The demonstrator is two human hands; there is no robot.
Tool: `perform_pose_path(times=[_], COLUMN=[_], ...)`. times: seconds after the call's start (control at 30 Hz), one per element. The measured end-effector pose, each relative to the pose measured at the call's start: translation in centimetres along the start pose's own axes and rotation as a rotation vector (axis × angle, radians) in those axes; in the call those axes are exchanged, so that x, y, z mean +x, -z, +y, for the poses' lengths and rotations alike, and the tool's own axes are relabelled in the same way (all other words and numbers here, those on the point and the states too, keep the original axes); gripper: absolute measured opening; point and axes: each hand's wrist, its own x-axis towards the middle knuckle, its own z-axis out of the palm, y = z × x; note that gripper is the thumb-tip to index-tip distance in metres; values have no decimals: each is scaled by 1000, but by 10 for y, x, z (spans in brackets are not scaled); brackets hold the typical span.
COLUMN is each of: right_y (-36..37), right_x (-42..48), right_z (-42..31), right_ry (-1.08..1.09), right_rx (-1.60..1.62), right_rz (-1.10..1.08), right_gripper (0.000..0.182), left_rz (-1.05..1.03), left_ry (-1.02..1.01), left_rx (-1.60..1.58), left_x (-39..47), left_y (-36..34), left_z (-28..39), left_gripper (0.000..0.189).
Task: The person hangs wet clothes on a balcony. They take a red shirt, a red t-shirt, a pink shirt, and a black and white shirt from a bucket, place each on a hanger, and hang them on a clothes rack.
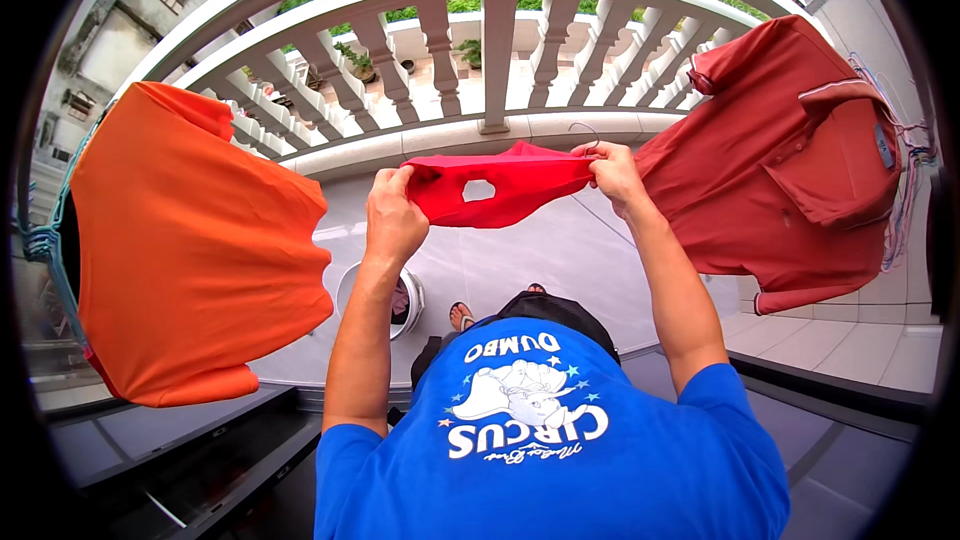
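A bright red garment [450, 202] is stretched sideways between both hands, at about chest height in front of me. My left hand [397, 214] pinches its left end, and my right hand [613, 174] grips the other end. Pale floor shows through an opening in the cloth. The hook of a thin wire hanger [587, 130] rises beside my right fingers; the rest of the hanger is hidden, and I cannot tell whether it is inside the garment.
At the left hangs an orange shirt [195, 240], near teal hangers [45, 244]. A dark red polo shirt [750, 157] hangs at the right beside several hangers [911, 146]. A white bucket [417, 304] with dark cloth stands on the floor. Ahead runs a white balustrade [499, 37].
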Motion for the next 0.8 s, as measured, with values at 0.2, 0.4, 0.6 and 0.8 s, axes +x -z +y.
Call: perform_pose_path(times=[0.2,0.4,0.6,0.8], right_y=[-3,-44,-21,14], right_x=[-21,-41,-49,-43], right_z=[-44,-85,-93,-89], right_ry=[-7,232,471,629], right_rx=[187,-144,-359,-616], right_rz=[-143,-187,22,231], right_gripper=[18,15,17,30], left_rz=[-182,-187,-78,47], left_ry=[-81,-123,61,-21], left_rx=[316,-56,-465,-524], left_x=[-6,-19,9,34], left_y=[-10,-73,-106,-70], left_z=[-4,22,59,85], left_gripper=[33,56,18,11])
